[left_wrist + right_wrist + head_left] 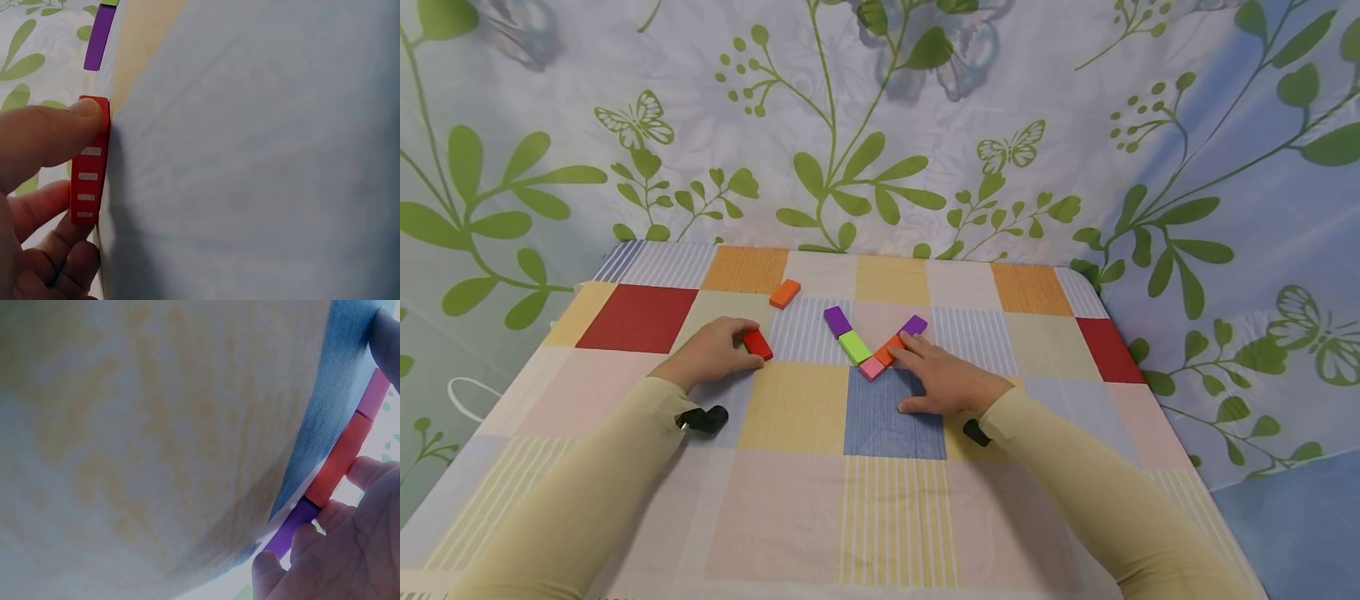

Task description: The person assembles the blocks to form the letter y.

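Left hand (717, 354): grip narrow, holding a red block (758, 343) between thumb and fingers. The block lies at the fingertips, on the hand's right side. The left wrist view shows the thumb over one end, fingers at the opposite side nearer the other end, and a row of pale marks along the exposed face. Whether the block bears on the cloth cannot be determined.

Right hand (951, 379): grip wide, thumb spread well away from the fingers. The fingers lie at an orange block (887, 352) and the right purple block (914, 324); the right wrist view places fingertips along their side. Pressure cannot be determined.

These two blocks and a pink block (872, 368) form one arm of a V; a green block (853, 348) and the left purple block (837, 322) form the other. The pink block sits at the point, nearest the person.

The red block lies left of the V, apart from it. A loose orange block (786, 293) lies beyond the red one, also apart. All are on a worktop (790, 517) covered with patchwork cloth.
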A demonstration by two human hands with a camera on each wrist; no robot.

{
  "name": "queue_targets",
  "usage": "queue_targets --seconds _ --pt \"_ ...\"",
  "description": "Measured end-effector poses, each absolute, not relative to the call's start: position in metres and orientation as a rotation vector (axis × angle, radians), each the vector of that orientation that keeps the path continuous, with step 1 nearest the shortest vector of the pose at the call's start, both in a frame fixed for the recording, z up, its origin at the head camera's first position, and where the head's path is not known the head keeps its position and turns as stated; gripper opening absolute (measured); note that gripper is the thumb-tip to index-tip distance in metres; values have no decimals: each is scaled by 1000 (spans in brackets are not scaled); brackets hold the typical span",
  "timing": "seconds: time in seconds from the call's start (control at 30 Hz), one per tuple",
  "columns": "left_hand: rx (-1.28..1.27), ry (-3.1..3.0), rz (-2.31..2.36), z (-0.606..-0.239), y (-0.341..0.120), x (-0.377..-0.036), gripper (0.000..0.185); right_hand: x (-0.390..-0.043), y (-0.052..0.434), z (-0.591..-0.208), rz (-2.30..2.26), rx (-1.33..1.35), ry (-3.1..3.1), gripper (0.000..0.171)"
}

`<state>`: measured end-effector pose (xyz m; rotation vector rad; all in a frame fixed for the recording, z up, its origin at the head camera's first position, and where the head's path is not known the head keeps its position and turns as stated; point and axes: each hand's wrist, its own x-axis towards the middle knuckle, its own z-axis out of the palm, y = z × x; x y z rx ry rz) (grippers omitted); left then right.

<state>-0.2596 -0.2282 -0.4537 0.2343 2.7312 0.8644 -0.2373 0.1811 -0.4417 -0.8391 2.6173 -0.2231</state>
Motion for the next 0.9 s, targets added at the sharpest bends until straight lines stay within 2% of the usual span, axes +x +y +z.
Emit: queue_targets --seconds 0.5,0.9 --pt "405 2683 897 -454 -222 -258 69 -237 181 -443 -213 -839 2624 100" --pt "545 2585 931 -448 -200 -254 68 -236 181 -441 -228 -852 2623 99"
